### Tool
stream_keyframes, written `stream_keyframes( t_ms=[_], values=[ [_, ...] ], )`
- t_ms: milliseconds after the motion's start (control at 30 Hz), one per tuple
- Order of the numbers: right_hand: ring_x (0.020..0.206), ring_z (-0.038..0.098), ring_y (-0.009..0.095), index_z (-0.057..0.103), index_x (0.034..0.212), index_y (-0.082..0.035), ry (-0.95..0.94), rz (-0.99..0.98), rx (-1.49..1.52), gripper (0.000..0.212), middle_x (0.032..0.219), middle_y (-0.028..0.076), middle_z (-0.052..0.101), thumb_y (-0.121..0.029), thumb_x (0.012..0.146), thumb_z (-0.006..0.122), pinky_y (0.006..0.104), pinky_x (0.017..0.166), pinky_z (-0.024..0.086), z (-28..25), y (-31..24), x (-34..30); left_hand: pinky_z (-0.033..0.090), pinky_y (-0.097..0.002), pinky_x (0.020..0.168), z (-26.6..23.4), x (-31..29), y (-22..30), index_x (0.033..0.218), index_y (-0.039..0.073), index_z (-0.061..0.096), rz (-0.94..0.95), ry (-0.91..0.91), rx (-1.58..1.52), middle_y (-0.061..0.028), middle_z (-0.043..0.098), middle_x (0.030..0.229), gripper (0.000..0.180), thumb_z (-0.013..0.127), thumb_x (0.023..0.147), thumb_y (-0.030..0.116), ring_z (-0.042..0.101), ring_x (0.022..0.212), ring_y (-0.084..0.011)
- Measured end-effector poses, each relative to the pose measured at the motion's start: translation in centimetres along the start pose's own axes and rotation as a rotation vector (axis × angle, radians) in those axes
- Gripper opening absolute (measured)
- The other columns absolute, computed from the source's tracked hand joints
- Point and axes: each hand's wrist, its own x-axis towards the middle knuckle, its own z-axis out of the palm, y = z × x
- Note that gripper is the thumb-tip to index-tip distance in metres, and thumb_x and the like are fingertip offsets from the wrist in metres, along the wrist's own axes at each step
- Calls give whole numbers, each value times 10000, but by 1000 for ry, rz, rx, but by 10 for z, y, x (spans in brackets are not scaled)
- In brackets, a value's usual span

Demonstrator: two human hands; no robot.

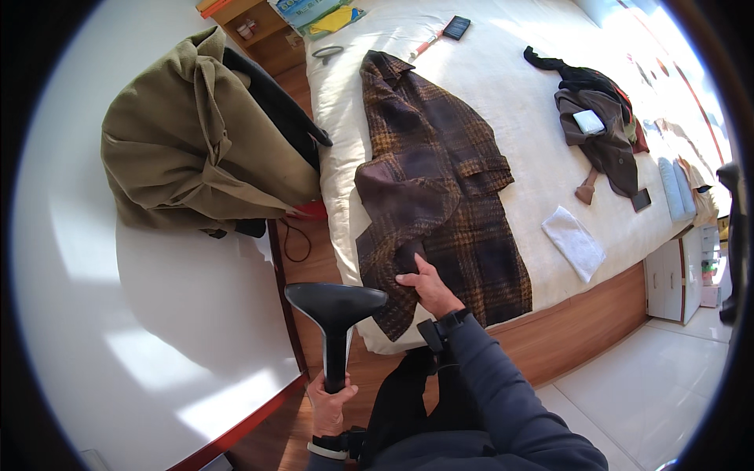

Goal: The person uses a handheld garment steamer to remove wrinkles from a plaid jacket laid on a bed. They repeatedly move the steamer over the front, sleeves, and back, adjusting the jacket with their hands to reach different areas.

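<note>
My left hand (330,405) is wrapped round the handle of a black handheld garment steamer (336,302). Its wide, fan-shaped head points upward, beside the near left corner of the bed. A brown and dark plaid coat (487,228) lies spread on the bed, collar toward the far end. Part of its left side is folded over, showing a plain dark lining. My right hand (430,289) is closed on that folded cloth near the hem, thumb on top. The fingers under the cloth are partly hidden.
A white-covered bed (338,149) carries a dark pile of clothes (601,125), a white folded cloth (574,242) and a red-handled brush (440,35). On the left, a khaki coat (181,141) hangs by the white wall. A dark cord (297,259) loops over the wooden floor.
</note>
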Motion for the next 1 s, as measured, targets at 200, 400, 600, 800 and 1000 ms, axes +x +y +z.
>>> stream_keyframes(
  t_ms=[200, 400, 600, 800, 1000],
  values=[
    [1237, 658, 249, 418, 1593, -41, 71, 92, 282, 708, 1407, 120, 638, 124, 917, 548, 375, 1063, 546, -70, -66, -124, 493, -239, 761, -7, 10, 5, 983, 9, 699, -16, 2, -62, 5, 644, 855, 294, 805, 713, -37, 606, 784, -91],
    [1168, 672, 278, 525, 1510, -23, 675, 629, -450, 578, 1285, 149, 679, 28, 936, 566, 389, 999, 555, -182, 9, -160, 487, -232, 753, -2, 17, 6, 982, 3, 698, -19, -51, -54, 16, 639, 850, 273, 808, 732, -13, 601, 774, -80],
    [1269, 570, 444, 465, 1489, 34, 1000, -153, -1123, 648, 1367, 270, 610, -23, 864, 627, 482, 1089, 455, -205, 13, -86, 489, -234, 755, -2, 19, 5, 975, 1, 693, -47, -66, 5, 15, 637, 852, 260, 799, 738, -10, 598, 772, -79],
    [1503, 305, 467, 300, 1621, -33, 814, -256, -1409, 1014, 1638, 211, 375, -342, 814, 829, 622, 1209, 245, -147, -80, 71, 499, -240, 759, -4, 15, -4, 980, -3, 691, -61, -15, -5, 4, 633, 865, 268, 790, 732, -28, 599, 782, -85],
    [1101, 685, 374, 549, 1463, -191, 269, -216, -1575, 597, 1182, 169, 748, -181, 876, 661, 578, 996, 353, -85, -54, 135, 510, -237, 763, -11, 10, -15, 998, -3, 704, -77, 51, -10, -5, 649, 882, 286, 794, 730, -46, 611, 791, -88]
  ],
)
